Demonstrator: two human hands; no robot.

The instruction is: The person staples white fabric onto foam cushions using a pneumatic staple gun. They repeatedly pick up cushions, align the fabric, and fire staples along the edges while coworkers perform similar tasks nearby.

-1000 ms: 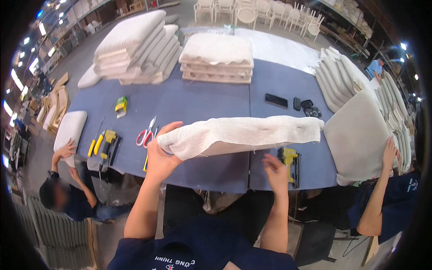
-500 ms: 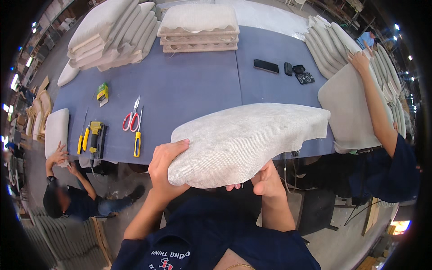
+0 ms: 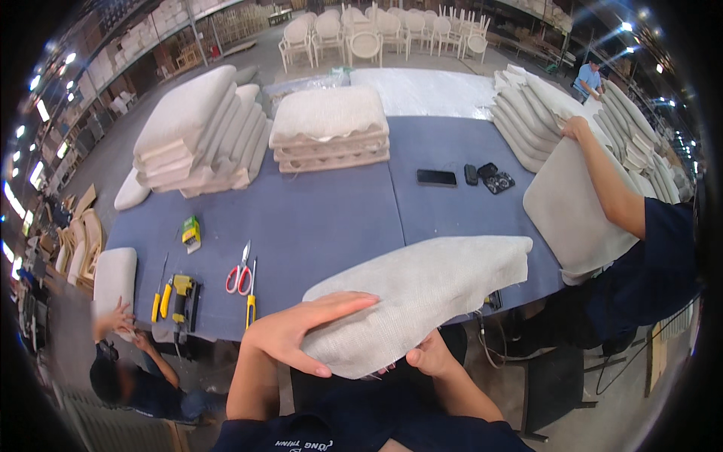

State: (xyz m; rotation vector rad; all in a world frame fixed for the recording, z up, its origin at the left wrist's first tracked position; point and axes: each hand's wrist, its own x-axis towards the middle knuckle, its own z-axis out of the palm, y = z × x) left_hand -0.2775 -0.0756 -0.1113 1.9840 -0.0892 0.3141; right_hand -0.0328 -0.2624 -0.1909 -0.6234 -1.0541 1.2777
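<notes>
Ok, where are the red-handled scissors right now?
In the head view, the red-handled scissors lie on the blue table, left of the cushion cover, beside the yellow-handled tool.

Navy short-sleeved shirt, light chest lettering, partly cut off; bare forearms.

The person's left hand [image 3: 301,335] lay palm down with fingers spread and extended to the right, its forearm rising from the lower edge. The right hand [image 3: 429,358] sat lower, fingers curled upward and partly hidden, forearm angled inward.

one scissors [image 3: 239,276]; one phone [image 3: 437,178]; three people
</notes>
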